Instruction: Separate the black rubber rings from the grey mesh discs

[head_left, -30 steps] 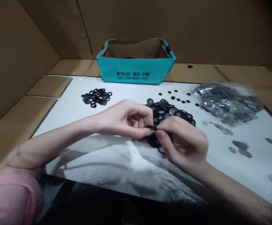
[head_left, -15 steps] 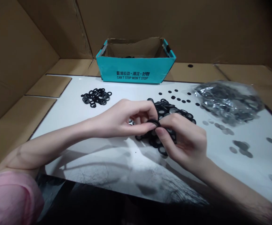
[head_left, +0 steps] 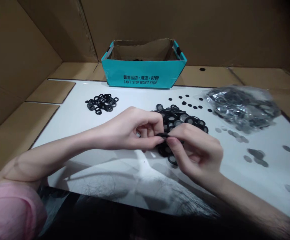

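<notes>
Between my two hands is a black ring (head_left: 163, 135), seen nearly edge-on. My left hand (head_left: 142, 128) pinches its left side between thumb and bent forefinger. On its right side, the thumb and forefinger of my right hand (head_left: 197, 145) grip it too. Whether a disc sits inside this ring I cannot tell. Just beyond and below my fingers lies a pile of black rings (head_left: 176, 116), many with a grey disc in the middle; my hands hide part of it.
A smaller heap of black rings (head_left: 102, 103) lies at the left. A turquoise box (head_left: 142, 73) stands at the back. To the right are a clear plastic bag (head_left: 245, 106) of discs, loose grey discs (head_left: 257, 156) and small black discs (head_left: 190, 105). Cardboard walls surround the white table (head_left: 129, 100).
The ring has turned from showing its face slightly to nearly edge-on, and sits a little lower. My left fingers have shifted slightly left; both hands still hold it.
</notes>
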